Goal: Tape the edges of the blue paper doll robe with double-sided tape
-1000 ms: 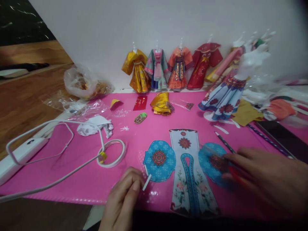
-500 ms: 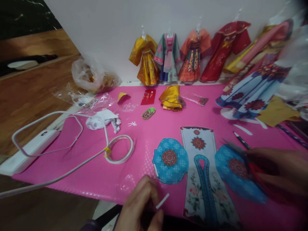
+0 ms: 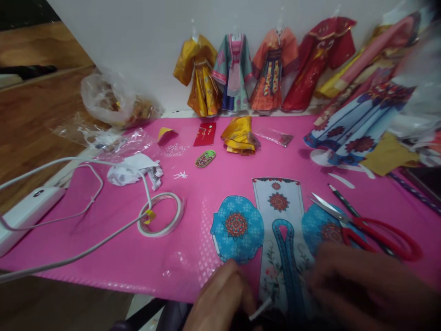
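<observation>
My left hand (image 3: 223, 299) is at the bottom centre, its fingers closed on a small white strip (image 3: 261, 309). Over the lower right of the white patterned paper piece (image 3: 268, 253) is my right hand (image 3: 358, 280), smeared by motion. Red-handled scissors (image 3: 354, 223) lie with blades parted across the right blue paper piece (image 3: 312, 225), beside a dark pencil (image 3: 341, 200). To the left of the white piece lies another blue round piece (image 3: 237, 227) with a red medallion.
A tape roll (image 3: 161, 215) and white cable (image 3: 103, 246) lie left. Small dressed figures (image 3: 203, 76) stand along the wall, with a blue-white skirt (image 3: 361, 124) at right. A yellow cloth (image 3: 239, 135), red packet (image 3: 205, 134) and green bead dish (image 3: 206, 158) sit behind.
My right hand has let go of the scissors, which now lie on the table, and has moved left and down. My left hand has moved right with the strip. The view has shifted slightly.
</observation>
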`<state>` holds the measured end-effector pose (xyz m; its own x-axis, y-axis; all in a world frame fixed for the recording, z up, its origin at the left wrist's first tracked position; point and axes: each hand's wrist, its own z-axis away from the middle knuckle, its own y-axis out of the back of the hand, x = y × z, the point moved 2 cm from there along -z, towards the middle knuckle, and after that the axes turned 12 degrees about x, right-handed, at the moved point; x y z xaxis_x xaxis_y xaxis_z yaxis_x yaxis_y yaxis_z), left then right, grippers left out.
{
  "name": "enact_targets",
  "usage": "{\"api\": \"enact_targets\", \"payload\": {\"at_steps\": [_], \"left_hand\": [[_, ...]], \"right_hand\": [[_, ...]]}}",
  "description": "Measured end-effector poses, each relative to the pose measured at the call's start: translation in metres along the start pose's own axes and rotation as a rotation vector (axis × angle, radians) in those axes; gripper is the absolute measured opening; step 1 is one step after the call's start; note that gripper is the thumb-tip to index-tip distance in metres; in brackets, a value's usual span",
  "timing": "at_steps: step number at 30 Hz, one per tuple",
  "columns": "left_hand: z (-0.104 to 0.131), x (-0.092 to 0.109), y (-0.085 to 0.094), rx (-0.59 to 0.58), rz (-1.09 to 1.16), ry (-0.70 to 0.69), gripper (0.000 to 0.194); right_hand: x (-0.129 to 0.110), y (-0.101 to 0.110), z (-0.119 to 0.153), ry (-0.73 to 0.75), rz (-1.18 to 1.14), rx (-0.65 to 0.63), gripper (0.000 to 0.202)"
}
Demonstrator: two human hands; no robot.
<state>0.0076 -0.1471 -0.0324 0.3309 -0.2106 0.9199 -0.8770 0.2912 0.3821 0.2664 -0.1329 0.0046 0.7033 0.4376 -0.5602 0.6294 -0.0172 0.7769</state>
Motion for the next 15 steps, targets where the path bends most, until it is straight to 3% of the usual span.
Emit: {"api": "enact_targets", "payload": {"at_steps": [3, 5, 10, 15], "left_hand": [[-0.005, 0.002, -0.007, 0.069, -0.009, 0.008, 0.026], [-0.006, 0.004, -0.009, 0.109, -0.027, 0.005, 0.027], [-0.006, 0.005, -0.009, 0.054, -0.063, 0.053, 0.033], [-0.004, 0.000, -0.008, 0.111, -0.083, -0.022, 0.029]], "right_hand": [[-0.022, -0.016, -0.019, -0.179, -0.317, -0.121, 0.019], [-0.027, -0.020, -0.029, -0.249, -0.349, -0.125, 0.021], [-0.031, -0.021, -0.041, -0.319, -0.357, -0.149, 0.019], [-0.035, -0.025, -0.043, -0.311, -0.395, -0.163, 0.020]]}}
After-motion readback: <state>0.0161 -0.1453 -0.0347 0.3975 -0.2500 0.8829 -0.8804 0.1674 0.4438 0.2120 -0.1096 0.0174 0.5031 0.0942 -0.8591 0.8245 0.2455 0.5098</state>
